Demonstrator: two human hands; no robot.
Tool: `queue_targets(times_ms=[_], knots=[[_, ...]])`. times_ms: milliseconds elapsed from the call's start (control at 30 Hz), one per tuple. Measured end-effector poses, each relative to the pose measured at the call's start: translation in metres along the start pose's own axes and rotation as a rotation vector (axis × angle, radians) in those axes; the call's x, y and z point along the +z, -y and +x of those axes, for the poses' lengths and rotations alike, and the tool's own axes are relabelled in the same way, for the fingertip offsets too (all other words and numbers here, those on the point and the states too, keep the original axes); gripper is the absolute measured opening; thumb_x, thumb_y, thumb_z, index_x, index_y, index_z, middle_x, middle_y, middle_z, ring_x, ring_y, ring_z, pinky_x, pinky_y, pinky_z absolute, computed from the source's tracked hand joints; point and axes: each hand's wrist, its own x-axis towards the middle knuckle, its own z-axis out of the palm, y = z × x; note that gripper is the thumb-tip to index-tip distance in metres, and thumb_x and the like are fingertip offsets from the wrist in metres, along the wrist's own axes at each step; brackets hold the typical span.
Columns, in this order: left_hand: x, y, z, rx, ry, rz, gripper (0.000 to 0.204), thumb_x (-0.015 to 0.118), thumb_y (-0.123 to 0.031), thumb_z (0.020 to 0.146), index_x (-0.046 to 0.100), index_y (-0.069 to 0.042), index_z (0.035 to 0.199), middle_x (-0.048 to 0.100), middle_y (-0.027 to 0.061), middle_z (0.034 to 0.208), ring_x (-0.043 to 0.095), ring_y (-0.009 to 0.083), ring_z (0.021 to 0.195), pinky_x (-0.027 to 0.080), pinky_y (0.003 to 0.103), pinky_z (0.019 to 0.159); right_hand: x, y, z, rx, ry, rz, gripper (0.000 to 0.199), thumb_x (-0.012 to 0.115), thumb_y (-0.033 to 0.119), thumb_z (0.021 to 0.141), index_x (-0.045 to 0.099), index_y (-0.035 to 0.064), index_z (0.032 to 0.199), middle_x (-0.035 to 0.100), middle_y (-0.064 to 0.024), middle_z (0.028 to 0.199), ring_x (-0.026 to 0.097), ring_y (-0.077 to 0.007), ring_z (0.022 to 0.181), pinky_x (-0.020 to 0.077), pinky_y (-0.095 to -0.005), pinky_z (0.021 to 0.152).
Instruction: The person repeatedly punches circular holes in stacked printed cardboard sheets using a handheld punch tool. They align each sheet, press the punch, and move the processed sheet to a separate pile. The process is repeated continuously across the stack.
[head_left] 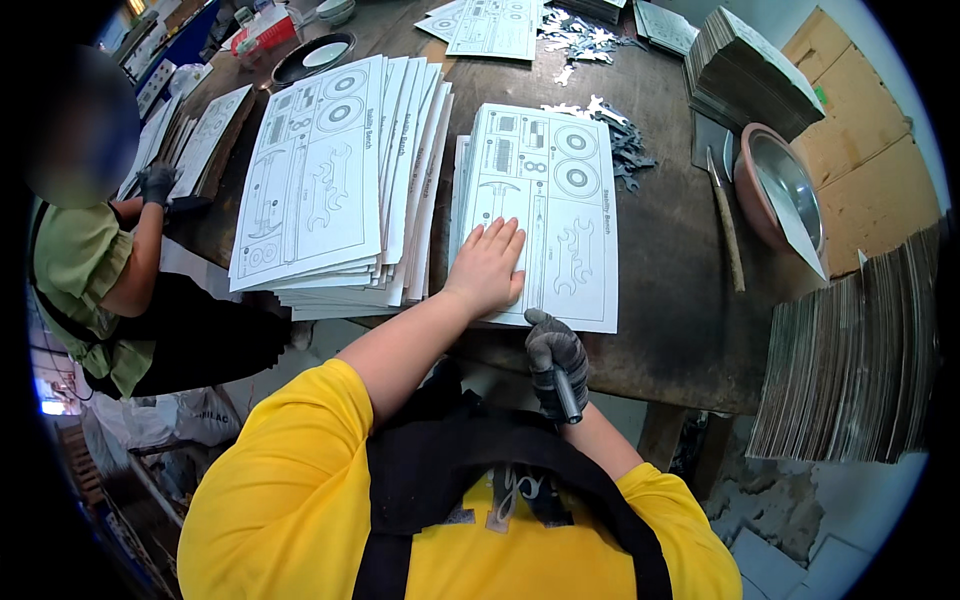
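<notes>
My bare left hand (487, 268) lies flat with its fingers spread on a printed sheet (590, 285). That sheet shows line drawings of wrenches, a hammer and round parts, and tops a stack near the table's front edge. My right hand (553, 352), in a grey glove, is closed around a dark rod-shaped tool (568, 398) just off the sheet's near edge. One end of the tool points down toward me; its exact kind is unclear. To the left stands a taller, fanned stack of similar sheets (310, 190).
Small metal wrench pieces (628, 150) lie beyond the sheet. On the right are a wooden-handled tool (726, 215), a pink-rimmed metal bowl (752, 190) and tall stacks of boards (850, 345). A co-worker (100, 270) handles sheets at the left. A black pan (290, 68) sits behind.
</notes>
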Motion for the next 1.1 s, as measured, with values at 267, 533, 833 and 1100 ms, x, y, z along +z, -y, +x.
queue_targets(times_ms=[267, 533, 833, 1100], knots=[[-0.02, -0.008, -0.015, 0.216, 0.152, -0.226, 0.06, 0.06, -0.028, 0.078, 0.04, -0.003, 0.128, 0.043, 0.0148, 0.132, 0.036, 0.0278, 0.126, 0.024, 0.044, 0.106, -0.031, 0.024, 0.022, 0.083, -0.314, 0.361, 0.036, 0.056, 0.042, 0.085, 0.045, 0.0124, 0.067, 0.046, 0.0002, 0.061, 0.046, -0.0136, 0.059, 0.039, -0.0465, 0.093], [-0.043, -0.043, -0.025, 0.368, 0.183, 0.147, 0.045, 0.057, -0.016, 0.079, 0.048, -0.005, 0.121, 0.055, 0.0107, 0.118, 0.049, 0.0231, 0.115, 0.03, 0.043, 0.103, -0.081, 0.069, 0.025, -0.195, -0.5, 0.262, 0.034, 0.057, 0.034, 0.086, 0.043, 0.0104, 0.066, 0.038, 0.0004, 0.055, 0.041, -0.0134, 0.053, 0.0425, -0.0472, 0.089], [-0.22, 0.011, -0.03, 0.142, -0.571, 0.088, 0.044, 0.049, 0.011, 0.067, 0.059, -0.008, 0.106, 0.063, 0.0115, 0.104, 0.061, 0.0271, 0.095, 0.05, 0.035, 0.079, -0.101, 0.076, 0.032, -0.278, -0.573, 0.329, 0.036, 0.061, 0.029, 0.083, 0.039, 0.0111, 0.06, 0.033, 0.0011, 0.055, 0.038, -0.0118, 0.053, 0.0419, -0.0464, 0.091], [-0.207, 0.119, -0.137, -0.37, -0.079, 0.02, 0.041, 0.048, 0.014, 0.07, 0.061, -0.004, 0.104, 0.058, 0.0129, 0.113, 0.052, 0.0298, 0.111, 0.042, 0.036, 0.093, -0.068, 0.038, 0.066, -0.141, -0.468, 0.367, 0.038, 0.059, 0.036, 0.084, 0.041, 0.0107, 0.061, 0.036, 0.0013, 0.054, 0.038, -0.0121, 0.053, 0.041, -0.0467, 0.091]])
